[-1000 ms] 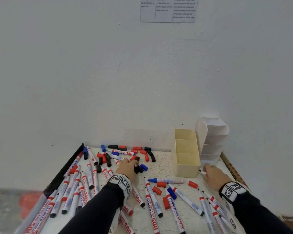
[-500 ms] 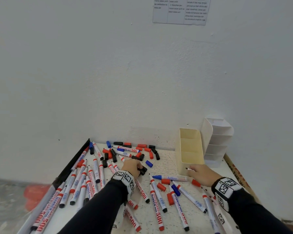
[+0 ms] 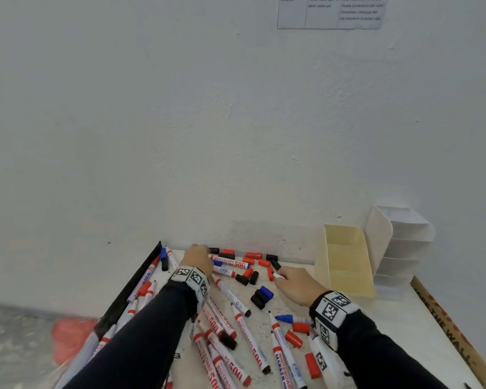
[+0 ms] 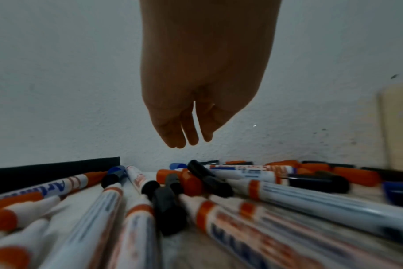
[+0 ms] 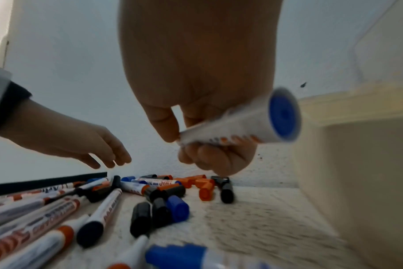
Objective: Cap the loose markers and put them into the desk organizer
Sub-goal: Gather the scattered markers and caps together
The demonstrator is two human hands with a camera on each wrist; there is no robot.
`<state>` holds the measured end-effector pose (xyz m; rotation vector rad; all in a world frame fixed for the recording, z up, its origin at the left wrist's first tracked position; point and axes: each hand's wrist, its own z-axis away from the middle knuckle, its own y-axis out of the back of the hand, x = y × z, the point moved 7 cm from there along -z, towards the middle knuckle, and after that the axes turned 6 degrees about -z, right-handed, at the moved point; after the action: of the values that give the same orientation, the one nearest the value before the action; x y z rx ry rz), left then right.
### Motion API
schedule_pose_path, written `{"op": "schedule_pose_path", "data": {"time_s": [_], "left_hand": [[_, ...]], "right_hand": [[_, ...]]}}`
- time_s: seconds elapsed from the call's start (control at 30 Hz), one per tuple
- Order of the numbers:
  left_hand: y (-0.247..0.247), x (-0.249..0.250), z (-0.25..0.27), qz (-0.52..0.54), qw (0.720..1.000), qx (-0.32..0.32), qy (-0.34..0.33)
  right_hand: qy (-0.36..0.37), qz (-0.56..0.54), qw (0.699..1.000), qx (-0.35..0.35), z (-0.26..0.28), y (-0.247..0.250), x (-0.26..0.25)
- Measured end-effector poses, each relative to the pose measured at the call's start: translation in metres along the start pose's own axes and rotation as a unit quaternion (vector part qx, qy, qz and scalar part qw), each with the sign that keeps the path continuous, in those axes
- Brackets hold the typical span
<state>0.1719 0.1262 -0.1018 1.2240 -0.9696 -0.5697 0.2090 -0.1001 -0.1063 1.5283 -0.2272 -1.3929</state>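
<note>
My right hand grips a white marker with a blue end plug, held above the table just left of the cream organizer tray. Only the marker's white end shows in the head view. A loose blue cap and black caps lie just below that hand. My left hand hovers open and empty at the back by the wall, fingers straight and pointing down over red and black caps. Several uncapped markers lie scattered in front.
A white tiered organizer stands behind the cream tray against the wall. A black strip lines the table's left edge and a printed wooden strip its right. Bare tabletop lies in front of the organizers.
My left hand has left the middle caps and reached back to the wall. My right hand has carried the marker left, from the organizer's front to the loose caps.
</note>
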Motion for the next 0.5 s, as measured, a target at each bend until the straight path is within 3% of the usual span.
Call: {"op": "schedule_pose_path", "data": {"time_s": [0.17, 0.27, 0.5], "left_hand": [[-0.018, -0.015, -0.043, -0.089, 0.994, -0.055, 0.029], [-0.020, -0.022, -0.059, -0.120, 0.990, -0.042, 0.056], [-0.008, -0.028, -0.064, -0.030, 0.997, 0.005, 0.078]], "right_hand": [[-0.022, -0.009, 1.000, -0.007, -0.037, -0.011, -0.002], [-0.039, -0.002, 0.999, -0.008, -0.048, -0.014, 0.006], [-0.037, -0.009, 0.999, -0.002, -0.052, -0.013, 0.015]]}}
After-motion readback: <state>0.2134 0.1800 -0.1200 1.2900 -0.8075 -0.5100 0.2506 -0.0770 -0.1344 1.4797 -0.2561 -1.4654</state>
